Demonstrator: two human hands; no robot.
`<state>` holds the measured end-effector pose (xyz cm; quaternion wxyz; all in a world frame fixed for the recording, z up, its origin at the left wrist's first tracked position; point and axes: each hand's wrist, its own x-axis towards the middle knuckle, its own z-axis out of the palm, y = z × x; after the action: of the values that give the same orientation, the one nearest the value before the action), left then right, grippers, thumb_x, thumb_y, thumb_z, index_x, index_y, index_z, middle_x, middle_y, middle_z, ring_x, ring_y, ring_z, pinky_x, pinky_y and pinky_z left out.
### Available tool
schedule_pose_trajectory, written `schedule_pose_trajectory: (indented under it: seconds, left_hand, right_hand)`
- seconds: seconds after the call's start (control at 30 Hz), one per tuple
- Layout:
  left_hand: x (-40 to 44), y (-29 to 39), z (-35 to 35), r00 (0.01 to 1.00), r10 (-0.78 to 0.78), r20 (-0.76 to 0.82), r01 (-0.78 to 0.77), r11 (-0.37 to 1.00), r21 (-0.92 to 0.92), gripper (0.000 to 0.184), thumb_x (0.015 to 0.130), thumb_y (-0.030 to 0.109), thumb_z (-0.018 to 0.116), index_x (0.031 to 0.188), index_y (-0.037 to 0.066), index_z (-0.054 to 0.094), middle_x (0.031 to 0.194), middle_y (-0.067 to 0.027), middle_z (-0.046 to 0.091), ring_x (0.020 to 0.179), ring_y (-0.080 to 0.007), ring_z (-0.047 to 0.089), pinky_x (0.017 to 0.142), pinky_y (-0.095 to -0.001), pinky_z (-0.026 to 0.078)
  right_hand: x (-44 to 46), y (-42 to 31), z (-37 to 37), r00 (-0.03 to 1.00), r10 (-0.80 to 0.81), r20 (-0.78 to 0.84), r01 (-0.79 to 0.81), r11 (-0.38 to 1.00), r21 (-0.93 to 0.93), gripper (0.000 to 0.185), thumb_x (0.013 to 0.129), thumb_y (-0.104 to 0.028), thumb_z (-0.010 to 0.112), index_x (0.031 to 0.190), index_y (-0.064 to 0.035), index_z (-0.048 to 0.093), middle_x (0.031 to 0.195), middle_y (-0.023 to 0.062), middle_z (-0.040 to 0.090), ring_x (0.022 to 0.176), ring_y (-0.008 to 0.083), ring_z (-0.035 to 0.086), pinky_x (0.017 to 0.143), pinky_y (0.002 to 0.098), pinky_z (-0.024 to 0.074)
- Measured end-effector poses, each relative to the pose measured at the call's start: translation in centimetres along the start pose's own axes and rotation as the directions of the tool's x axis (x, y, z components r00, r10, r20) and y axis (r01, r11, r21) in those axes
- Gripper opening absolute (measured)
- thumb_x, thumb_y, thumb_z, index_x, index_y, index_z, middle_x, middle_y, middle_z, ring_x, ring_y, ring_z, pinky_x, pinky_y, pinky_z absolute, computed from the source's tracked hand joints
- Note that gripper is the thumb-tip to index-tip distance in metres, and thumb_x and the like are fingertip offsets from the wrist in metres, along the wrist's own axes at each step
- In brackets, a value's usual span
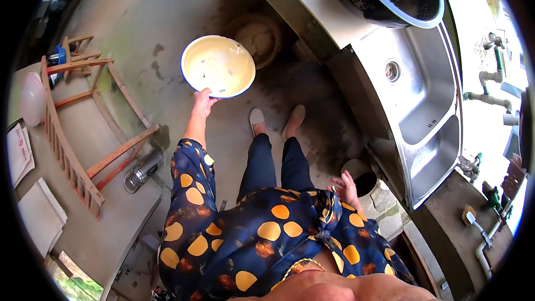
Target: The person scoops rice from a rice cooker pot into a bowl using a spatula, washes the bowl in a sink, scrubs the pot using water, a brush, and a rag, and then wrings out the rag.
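My left hand (204,101) is closed on the near rim of a cream enamel basin (214,67) with a thin blue edge. The basin is held out over the floor, its inside facing up. Dark chips and worn spots mark its inner surface, and no water can be made out in it. Close to my right side, my right hand (348,190) is held with loosely bent fingers apart and nothing in it. A dark-mouthed bucket-like container (365,181) stands just beyond that hand.
On the right is a steel double sink (415,100), with a large dark tub (390,0) at its far end. A round, low vessel (259,39) lies on the floor behind the basin. To the left are a wooden rack (72,145) and a metal cylinder (144,171).
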<state>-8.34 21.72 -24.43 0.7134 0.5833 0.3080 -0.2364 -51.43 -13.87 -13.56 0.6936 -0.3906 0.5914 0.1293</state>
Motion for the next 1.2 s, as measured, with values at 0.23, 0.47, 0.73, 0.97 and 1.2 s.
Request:
schedule_pose_trajectory:
  seconds: [0.23,0.47,0.73,0.97,1.2]
  left_hand:
    - [4.2,1.5,5.6,0.986,0.054,-0.155,-0.039,0.994,0.098,0.029,0.080,0.001,0.043,0.104,-0.013,0.048,0.097,-0.0224,0.057,0.076,-0.0333,0.063,0.053,-0.0399,0.058]
    - [4.0,4.8,9.7,0.921,0.171,-0.350,0.006,0.892,0.451,0.067,0.078,0.004,0.048,0.132,-0.008,0.009,0.113,-0.0255,0.049,0.087,-0.0331,0.061,0.057,-0.0367,0.056]
    - [2.0,4.6,8.5,0.786,0.602,-0.138,-0.008,0.233,0.973,0.071,0.079,0.007,0.052,0.137,0.004,0.011,0.119,-0.0261,0.042,0.092,-0.0426,0.055,0.081,-0.0467,0.045]
    - [-2.0,5.6,7.8,0.750,0.646,0.144,-0.249,0.074,0.966,0.068,0.077,0.000,0.051,0.136,0.003,0.016,0.125,-0.0255,0.037,0.089,-0.0438,0.056,0.078,-0.0480,0.046]
    - [-2.7,6.0,5.6,0.657,0.754,0.020,-0.340,0.273,0.900,0.066,0.072,-0.004,0.055,0.131,0.004,0.027,0.119,-0.0236,0.048,0.090,-0.0425,0.057,0.078,-0.0440,0.047]
  right_hand:
    - [-0.8,3.6,-3.0,0.995,0.013,-0.096,-0.003,0.994,0.108,0.072,0.087,-0.037,0.050,0.141,-0.0118,0.009,0.111,0.0224,0.050,0.077,0.0325,0.063,0.050,0.0359,0.0537]
    - [-2.6,4.5,-3.2,0.986,0.035,-0.162,-0.012,0.990,0.142,0.071,0.087,-0.037,0.050,0.141,-0.0112,0.011,0.110,0.0219,0.051,0.075,0.0287,0.062,0.052,0.0340,0.0538]
    - [-3.2,3.2,-1.5,0.985,0.052,-0.163,-0.030,0.991,0.133,0.073,0.087,-0.035,0.050,0.141,-0.0091,0.009,0.114,0.0235,0.049,0.077,0.0296,0.063,0.049,0.0339,0.0540]
    - [-2.6,1.2,-1.8,0.980,0.012,-0.199,-0.006,1.000,0.028,0.075,0.086,-0.036,0.052,0.141,-0.0101,0.009,0.114,0.0223,0.049,0.075,0.0279,0.064,0.048,0.0329,0.0535]
    - [-1.4,-1.3,-3.5,0.964,-0.029,-0.266,-0.012,0.988,-0.153,0.066,0.085,-0.032,0.056,0.138,-0.0092,0.025,0.102,0.0150,0.058,0.066,0.0210,0.062,0.047,0.0293,0.0452]
